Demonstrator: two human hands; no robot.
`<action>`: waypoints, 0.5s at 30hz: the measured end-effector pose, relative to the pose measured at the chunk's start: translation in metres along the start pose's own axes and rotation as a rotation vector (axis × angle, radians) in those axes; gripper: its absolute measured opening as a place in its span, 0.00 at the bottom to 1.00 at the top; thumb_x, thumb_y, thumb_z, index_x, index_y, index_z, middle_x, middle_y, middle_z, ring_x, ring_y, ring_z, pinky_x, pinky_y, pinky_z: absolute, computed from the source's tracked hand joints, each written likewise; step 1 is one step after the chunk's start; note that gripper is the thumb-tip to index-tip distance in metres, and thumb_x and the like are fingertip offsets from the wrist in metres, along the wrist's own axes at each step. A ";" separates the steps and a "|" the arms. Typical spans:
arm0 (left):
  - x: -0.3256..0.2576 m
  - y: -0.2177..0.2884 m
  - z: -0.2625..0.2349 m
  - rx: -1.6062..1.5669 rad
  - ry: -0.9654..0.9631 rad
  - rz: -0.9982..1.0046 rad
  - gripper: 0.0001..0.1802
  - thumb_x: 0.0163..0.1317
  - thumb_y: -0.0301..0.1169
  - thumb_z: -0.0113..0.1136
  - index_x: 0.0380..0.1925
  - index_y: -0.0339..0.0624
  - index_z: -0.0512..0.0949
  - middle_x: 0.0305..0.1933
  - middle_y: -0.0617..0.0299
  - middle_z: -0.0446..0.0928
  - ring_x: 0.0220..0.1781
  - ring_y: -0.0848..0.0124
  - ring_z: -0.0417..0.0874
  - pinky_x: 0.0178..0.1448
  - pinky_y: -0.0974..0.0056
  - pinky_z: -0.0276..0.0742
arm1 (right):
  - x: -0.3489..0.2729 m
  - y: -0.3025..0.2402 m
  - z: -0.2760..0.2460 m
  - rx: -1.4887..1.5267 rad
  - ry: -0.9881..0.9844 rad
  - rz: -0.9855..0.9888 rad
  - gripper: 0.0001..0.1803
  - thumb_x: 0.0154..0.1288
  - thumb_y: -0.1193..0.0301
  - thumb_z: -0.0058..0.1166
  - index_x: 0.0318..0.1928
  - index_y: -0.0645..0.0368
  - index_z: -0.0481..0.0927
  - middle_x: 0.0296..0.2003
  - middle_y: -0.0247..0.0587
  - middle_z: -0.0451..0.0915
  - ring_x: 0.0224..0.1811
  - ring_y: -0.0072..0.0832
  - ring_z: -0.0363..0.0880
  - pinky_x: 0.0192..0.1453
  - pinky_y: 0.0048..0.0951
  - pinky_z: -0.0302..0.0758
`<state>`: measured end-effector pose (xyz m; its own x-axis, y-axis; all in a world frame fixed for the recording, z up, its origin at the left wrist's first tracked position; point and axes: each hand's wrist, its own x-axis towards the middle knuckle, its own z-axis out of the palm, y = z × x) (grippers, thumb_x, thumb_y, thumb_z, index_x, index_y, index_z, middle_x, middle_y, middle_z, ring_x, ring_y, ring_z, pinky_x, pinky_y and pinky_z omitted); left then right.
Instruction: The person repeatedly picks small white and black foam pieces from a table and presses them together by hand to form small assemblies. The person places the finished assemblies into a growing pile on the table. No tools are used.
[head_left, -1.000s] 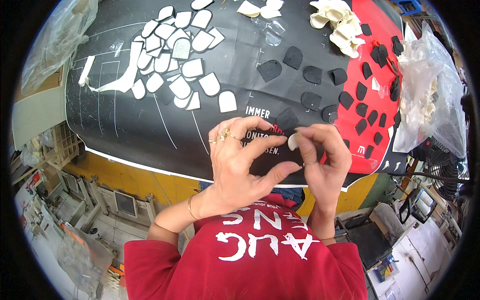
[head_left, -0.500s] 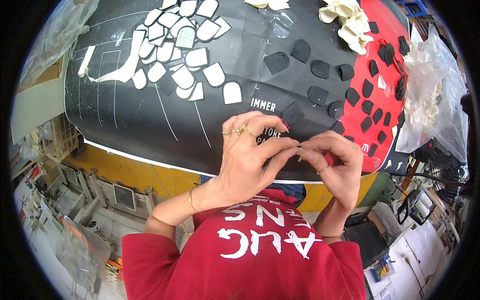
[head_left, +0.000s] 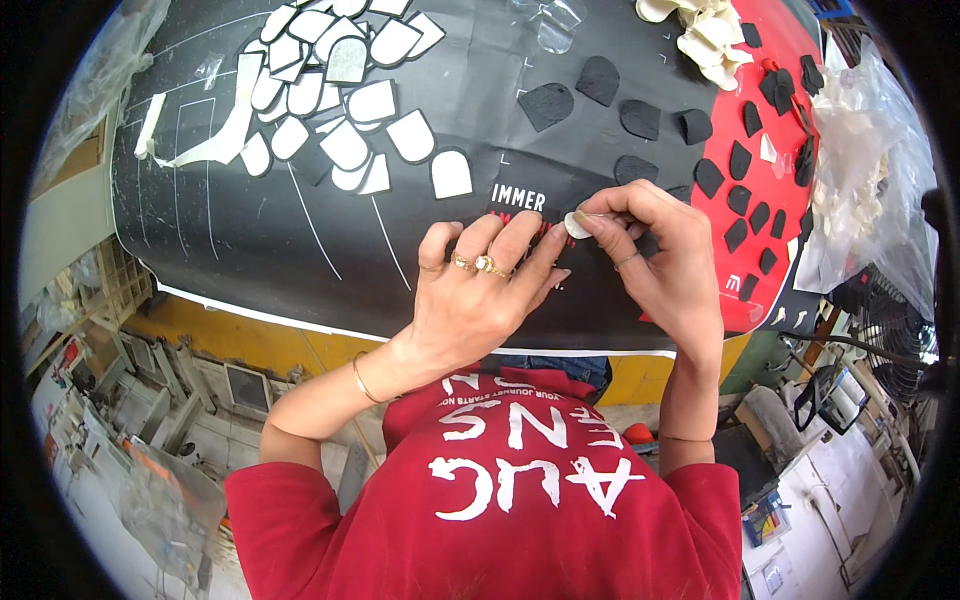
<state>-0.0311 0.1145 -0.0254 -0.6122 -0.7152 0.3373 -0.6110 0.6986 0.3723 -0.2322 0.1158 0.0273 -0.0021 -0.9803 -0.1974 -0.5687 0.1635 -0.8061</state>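
Observation:
My right hand pinches a small off-white piece with a rounded edge between thumb and fingertips, just above the black sheet. My left hand is beside it with fingers bent and apart. Its index fingertip is at the piece's left edge; whether it touches, I cannot tell. Beyond my left hand is a spread of white, black-edged arch-shaped pads, partly overlapping. Several black arch-shaped pieces lie beyond my right hand. One dark piece is partly hidden behind my right fingers.
The black sheet bends down at its near edge. On its red part lie smaller black pieces. Cream pieces are heaped at the far right. A clear plastic bag and a fan stand at right.
Both hands held a small piece together; now my left thumb and index finger have come apart. My right hand has moved up and away with the off-white piece, which shows more fully.

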 end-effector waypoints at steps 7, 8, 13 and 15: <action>-0.002 -0.002 -0.001 -0.052 -0.008 -0.016 0.25 0.48 0.37 0.75 0.50 0.53 0.85 0.52 0.66 0.76 0.51 0.66 0.73 0.66 0.53 0.60 | 0.000 0.001 0.003 -0.095 0.017 -0.020 0.04 0.64 0.78 0.63 0.39 0.63 0.84 0.30 0.36 0.82 0.27 0.23 0.76 0.34 0.23 0.72; -0.002 -0.002 0.000 -0.059 -0.010 -0.021 0.25 0.48 0.37 0.75 0.50 0.53 0.85 0.52 0.66 0.76 0.51 0.66 0.73 0.67 0.52 0.60 | 0.001 0.001 0.003 -0.099 0.016 -0.032 0.04 0.64 0.78 0.63 0.39 0.63 0.83 0.30 0.36 0.82 0.27 0.23 0.76 0.34 0.23 0.72; -0.003 -0.002 0.000 -0.063 0.001 -0.014 0.25 0.49 0.37 0.75 0.51 0.52 0.85 0.53 0.65 0.76 0.50 0.65 0.73 0.67 0.52 0.60 | 0.001 0.002 0.004 -0.107 0.017 -0.047 0.04 0.64 0.78 0.63 0.39 0.64 0.83 0.31 0.36 0.82 0.27 0.23 0.76 0.33 0.24 0.72; -0.003 -0.003 0.001 -0.069 0.006 -0.010 0.25 0.49 0.36 0.75 0.51 0.52 0.85 0.53 0.65 0.76 0.50 0.65 0.73 0.67 0.52 0.61 | 0.000 0.002 0.005 -0.099 0.023 -0.051 0.04 0.64 0.78 0.63 0.39 0.64 0.83 0.31 0.36 0.82 0.27 0.23 0.76 0.33 0.24 0.72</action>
<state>-0.0277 0.1144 -0.0284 -0.6033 -0.7223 0.3381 -0.5809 0.6884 0.4344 -0.2293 0.1168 0.0227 0.0108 -0.9896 -0.1435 -0.6467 0.1025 -0.7558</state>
